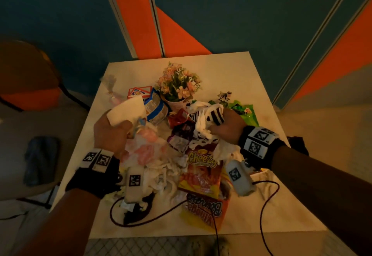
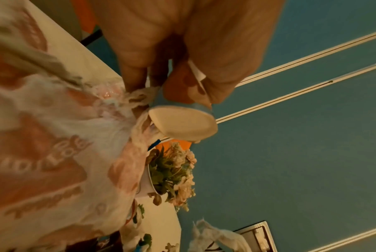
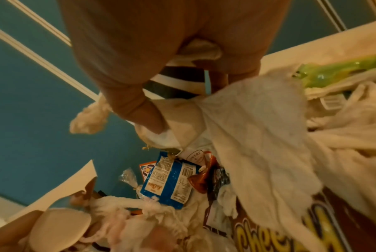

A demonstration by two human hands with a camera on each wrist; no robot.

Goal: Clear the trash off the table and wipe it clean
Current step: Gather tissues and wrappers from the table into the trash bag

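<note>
Both hands hold trash: left hand [image 1: 109, 132] a paper cup [image 2: 182, 119]; right hand [image 1: 229, 125] a white bag [image 3: 247, 127].

The table [image 1: 261, 205] is cream-white. A blue-and-white wrapper [image 1: 156, 108] lies by pale pink flowers [image 1: 178, 83] near the far edge. A cloth [image 1: 211, 114] is white with black stripes. One bag [image 1: 244, 112] is bright green; the Cheezy bag [image 1: 202, 167] is orange and yellow. A thin bag [image 2: 53, 153] is white with pink print.

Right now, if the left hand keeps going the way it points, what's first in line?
Probably the blue snack packet, lying just beyond the left hand and the paper cup it grips; the flower pot sits further on. Depth is unclear.
</note>
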